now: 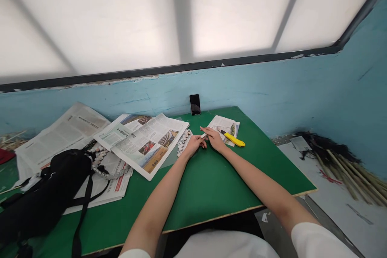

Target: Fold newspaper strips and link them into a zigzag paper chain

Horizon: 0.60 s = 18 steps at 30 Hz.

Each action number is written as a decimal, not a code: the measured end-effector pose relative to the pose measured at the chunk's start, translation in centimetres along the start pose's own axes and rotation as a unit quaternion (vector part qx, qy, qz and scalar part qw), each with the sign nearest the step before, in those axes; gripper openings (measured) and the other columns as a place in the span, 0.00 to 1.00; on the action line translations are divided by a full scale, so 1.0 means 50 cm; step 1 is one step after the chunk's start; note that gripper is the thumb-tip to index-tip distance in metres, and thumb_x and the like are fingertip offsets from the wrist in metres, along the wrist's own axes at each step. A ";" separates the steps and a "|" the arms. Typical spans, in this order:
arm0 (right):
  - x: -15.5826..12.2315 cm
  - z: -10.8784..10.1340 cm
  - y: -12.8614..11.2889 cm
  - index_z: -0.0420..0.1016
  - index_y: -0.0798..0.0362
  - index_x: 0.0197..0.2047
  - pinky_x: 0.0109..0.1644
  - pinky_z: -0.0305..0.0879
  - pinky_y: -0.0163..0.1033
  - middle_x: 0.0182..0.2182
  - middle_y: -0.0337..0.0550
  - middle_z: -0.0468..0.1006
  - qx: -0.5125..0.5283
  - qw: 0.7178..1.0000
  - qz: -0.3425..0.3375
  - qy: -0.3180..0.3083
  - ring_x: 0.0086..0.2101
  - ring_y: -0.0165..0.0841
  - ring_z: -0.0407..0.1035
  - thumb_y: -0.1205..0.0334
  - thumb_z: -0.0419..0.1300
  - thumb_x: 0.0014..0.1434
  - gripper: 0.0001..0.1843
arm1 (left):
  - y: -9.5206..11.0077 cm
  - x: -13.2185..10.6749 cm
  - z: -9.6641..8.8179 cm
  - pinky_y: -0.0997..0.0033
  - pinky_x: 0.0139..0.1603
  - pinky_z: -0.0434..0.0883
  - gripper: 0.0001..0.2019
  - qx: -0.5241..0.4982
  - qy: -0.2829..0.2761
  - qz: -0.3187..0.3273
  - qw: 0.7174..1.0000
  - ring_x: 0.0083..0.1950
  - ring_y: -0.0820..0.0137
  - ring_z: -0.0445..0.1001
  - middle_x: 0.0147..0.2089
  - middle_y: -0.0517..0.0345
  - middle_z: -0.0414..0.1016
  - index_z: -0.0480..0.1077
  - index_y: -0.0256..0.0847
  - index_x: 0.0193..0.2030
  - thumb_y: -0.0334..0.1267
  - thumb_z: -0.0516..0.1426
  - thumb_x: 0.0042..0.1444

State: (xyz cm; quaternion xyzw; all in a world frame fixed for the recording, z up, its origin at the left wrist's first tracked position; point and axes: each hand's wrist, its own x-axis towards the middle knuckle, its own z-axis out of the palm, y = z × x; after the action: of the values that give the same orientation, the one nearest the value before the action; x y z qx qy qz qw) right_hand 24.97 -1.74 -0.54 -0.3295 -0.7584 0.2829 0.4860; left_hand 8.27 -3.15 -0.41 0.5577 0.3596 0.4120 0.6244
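My left hand (195, 144) is closed, its fingers pinching a small, narrow white piece (203, 136) that looks like folded paper. Against the other end of that piece is my right hand (215, 138), with fingers stretched towards the left one and the thumb bent in under them. Both hands meet above the green table (208, 185). Just left of them, several small folded paper pieces (183, 143) lie in a heap. Beyond the right hand, a yellow utility knife (234, 138) rests on small newspaper sheets (222, 123).
Large newspaper sheets (148, 141) cover the table's left part. A black bag (57, 185) with straps sits there beside a linked chain of paper pieces (101, 163). A phone (195, 105) leans on the blue wall. On the right, bamboo sticks (347, 173) lie on a white surface.
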 end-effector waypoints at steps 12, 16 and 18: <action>-0.004 -0.001 0.028 0.80 0.42 0.58 0.56 0.71 0.45 0.56 0.44 0.77 0.033 0.999 0.008 -0.037 0.55 0.39 0.71 0.75 0.47 0.57 0.34 | 0.019 -0.012 -0.002 0.67 0.37 0.70 0.14 -0.113 -0.012 -0.033 0.993 0.29 0.64 0.77 0.27 0.43 0.79 0.78 0.28 0.38 0.39 0.61 0.50; -0.004 0.001 0.026 0.82 0.43 0.56 0.51 0.74 0.44 0.55 0.45 0.78 0.034 0.999 0.010 -0.035 0.54 0.39 0.72 0.74 0.47 0.57 0.33 | 0.017 -0.009 -0.002 0.68 0.35 0.69 0.16 -0.114 -0.007 -0.035 0.993 0.28 0.65 0.77 0.26 0.43 0.79 0.78 0.28 0.38 0.42 0.58 0.53; -0.004 0.000 0.022 0.82 0.43 0.56 0.50 0.75 0.43 0.55 0.45 0.78 0.038 0.999 0.011 -0.034 0.54 0.39 0.72 0.74 0.47 0.56 0.33 | 0.016 -0.009 -0.002 0.70 0.34 0.67 0.18 -0.110 -0.009 -0.037 0.993 0.28 0.66 0.76 0.26 0.44 0.78 0.78 0.28 0.39 0.45 0.58 0.55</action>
State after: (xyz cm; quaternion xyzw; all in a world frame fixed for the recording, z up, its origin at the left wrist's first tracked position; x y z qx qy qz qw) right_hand 25.28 -1.20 -1.44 -0.3093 -0.7596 0.3282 0.4686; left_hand 7.90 -3.47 0.38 0.4757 0.3268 0.4208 0.6998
